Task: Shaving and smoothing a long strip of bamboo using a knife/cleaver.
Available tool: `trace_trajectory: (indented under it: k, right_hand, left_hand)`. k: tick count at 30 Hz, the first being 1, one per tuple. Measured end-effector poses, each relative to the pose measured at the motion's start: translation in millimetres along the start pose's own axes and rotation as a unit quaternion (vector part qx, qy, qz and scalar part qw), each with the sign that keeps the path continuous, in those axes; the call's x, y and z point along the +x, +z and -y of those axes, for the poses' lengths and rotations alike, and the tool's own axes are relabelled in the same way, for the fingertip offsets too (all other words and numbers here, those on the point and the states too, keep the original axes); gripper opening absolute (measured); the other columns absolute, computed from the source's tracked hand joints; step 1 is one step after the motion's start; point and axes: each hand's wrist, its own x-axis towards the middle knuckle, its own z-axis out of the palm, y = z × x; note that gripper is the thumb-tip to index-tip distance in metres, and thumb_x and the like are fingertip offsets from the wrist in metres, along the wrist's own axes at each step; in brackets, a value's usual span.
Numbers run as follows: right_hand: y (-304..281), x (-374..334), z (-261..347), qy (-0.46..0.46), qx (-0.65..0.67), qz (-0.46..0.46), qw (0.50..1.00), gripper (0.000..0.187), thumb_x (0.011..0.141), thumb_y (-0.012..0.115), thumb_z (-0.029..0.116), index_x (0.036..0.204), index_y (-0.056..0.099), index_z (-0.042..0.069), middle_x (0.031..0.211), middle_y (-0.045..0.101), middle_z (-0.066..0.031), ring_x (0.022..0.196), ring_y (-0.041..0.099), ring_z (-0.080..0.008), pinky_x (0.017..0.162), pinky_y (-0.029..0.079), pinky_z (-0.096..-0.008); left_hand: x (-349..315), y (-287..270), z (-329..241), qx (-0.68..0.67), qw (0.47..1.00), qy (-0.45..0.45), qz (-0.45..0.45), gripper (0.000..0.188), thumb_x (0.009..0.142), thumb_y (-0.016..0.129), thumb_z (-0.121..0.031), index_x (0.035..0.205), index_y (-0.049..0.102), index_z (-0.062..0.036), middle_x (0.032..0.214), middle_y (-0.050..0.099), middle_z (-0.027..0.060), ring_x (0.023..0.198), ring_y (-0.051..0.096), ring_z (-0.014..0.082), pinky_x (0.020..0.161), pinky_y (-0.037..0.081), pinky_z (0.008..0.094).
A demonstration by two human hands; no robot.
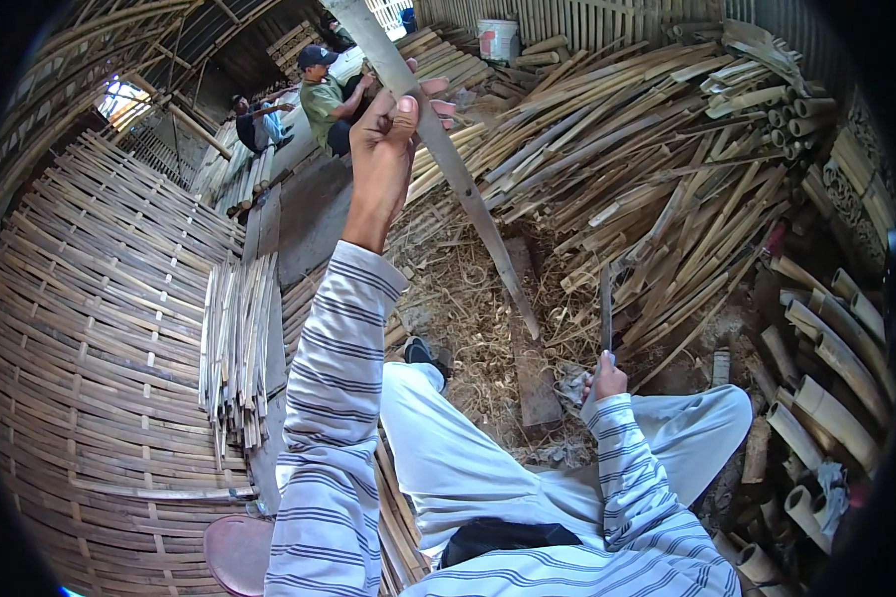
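Note:
My left hand (386,134) is raised ahead of me, its thumb and fingers gripping a long split piece of bamboo (460,179). That piece slants from the top of the view down to the right, where its narrow lower end hangs over a wooden board (536,383). By my right knee, my right hand (604,381) is closed round the handle of a knife, its blade (605,308) pointing up and away from me. Knife and bamboo are apart. Curled bamboo shavings (458,308) cover the ground around the board.
Split bamboo strips (607,169) lie heaped ahead and right. Cut bamboo tubes (831,418) crowd my right side. A woven bamboo panel (110,348) spreads left, beside a bundle of thin slats (239,348). Two people (324,104) sit farther off, near a white bucket (498,42).

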Motion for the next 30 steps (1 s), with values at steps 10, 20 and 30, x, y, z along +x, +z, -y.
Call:
trace_trajectory:
  k: [10,20,30]
  right_hand:
    - [1,6,-5,0.010,0.010,-0.008,1.000,0.043,0.088,0.050,0.049,0.074,0.047,0.009,0.052,0.043,-0.0039,0.037,0.043,-0.0196,0.036,0.035,-0.0348]
    - [1,13,-9,0.022,0.017,0.013,1.000,0.041,0.088,0.050,0.048,0.073,0.046,0.010,0.051,0.042,-0.0037,0.037,0.042,-0.0199,0.037,0.035,-0.0367]
    - [-6,21,-17,0.041,0.024,0.014,0.999,0.042,0.089,0.048,0.048,0.078,0.043,0.008,0.054,0.044,-0.0061,0.039,0.045,-0.0203,0.036,0.038,-0.0380]
  left_hand:
    - [-1,2,3,0.030,0.998,0.051,-0.015,0.025,0.096,0.043,-0.011,0.117,0.039,0.0015,0.107,0.061,0.0200,0.090,0.064,0.0291,0.078,0.056,0.0383]
    - [3,-8,9,0.002,0.995,0.043,-0.085,0.029,0.089,0.056,-0.005,0.114,0.046,0.0045,0.098,0.064,0.0178,0.086,0.066,0.0305,0.076,0.056,0.0403]
    - [-4,-13,17,0.072,0.996,0.006,-0.062,0.047,0.084,0.065,-0.008,0.122,0.041,0.0046,0.094,0.065,0.0165,0.086,0.065,0.0250,0.069,0.056,0.0327]
